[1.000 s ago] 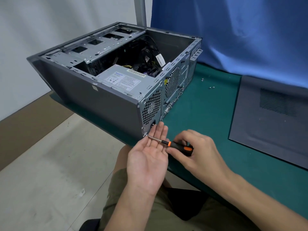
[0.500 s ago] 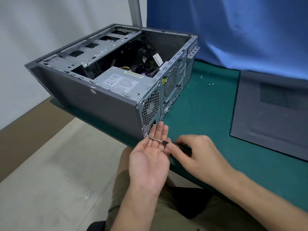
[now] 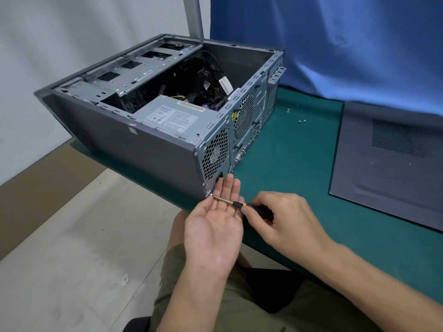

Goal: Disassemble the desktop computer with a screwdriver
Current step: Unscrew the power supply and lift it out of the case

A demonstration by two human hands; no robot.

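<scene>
Screwdriver (image 3: 236, 203) turned (orange collar (image 3: 244, 204) back), right hand (image 3: 285, 216) grip curled round it, left hand (image 3: 213, 226) flat beneath.

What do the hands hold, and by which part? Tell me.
The right hand grips the screwdriver by its black handle; the left hand holds nothing, open palm-up under the shaft.

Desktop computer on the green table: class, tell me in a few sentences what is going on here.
A person is taking apart the desktop computer, which lies open on its side on the green table. The right hand grips the screwdriver, its tip at a screw on the case's lower rear corner. The left hand is held flat, palm up, under the shaft. The side panel lies on the table to the right, with loose screws nearby.
</scene>
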